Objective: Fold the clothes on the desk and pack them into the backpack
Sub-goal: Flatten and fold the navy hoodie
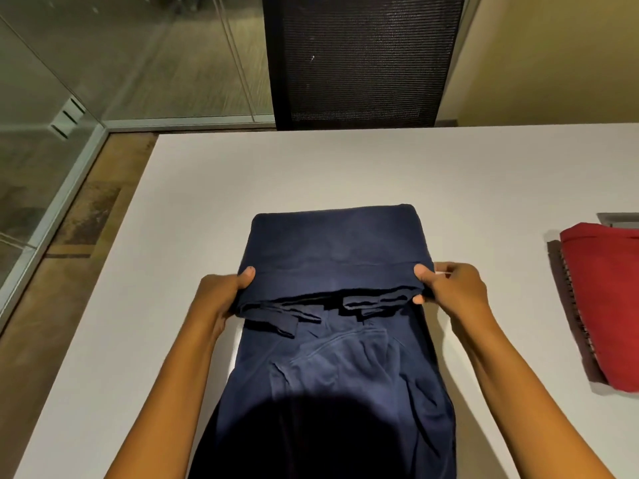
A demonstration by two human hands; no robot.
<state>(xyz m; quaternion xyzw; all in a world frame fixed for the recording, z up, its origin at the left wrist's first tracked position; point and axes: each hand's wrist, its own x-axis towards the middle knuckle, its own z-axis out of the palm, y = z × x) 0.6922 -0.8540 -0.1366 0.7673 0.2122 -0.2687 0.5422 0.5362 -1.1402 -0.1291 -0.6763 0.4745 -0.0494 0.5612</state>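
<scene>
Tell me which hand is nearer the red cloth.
Right. The right hand grips the navy cloth at its right edge, with bare desk between it and the red cloth. The left hand grips its left edge, farther off.

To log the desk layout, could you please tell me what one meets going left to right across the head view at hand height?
First the left hand, then the navy trousers, the right hand, the red folded garment.

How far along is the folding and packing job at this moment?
Done: a red garment lies folded on the desk, right side, over a darker piece. In hand: left hand and right hand grip the navy garment at its folded end. Left: finishing it and packing; no backpack shows.
</scene>
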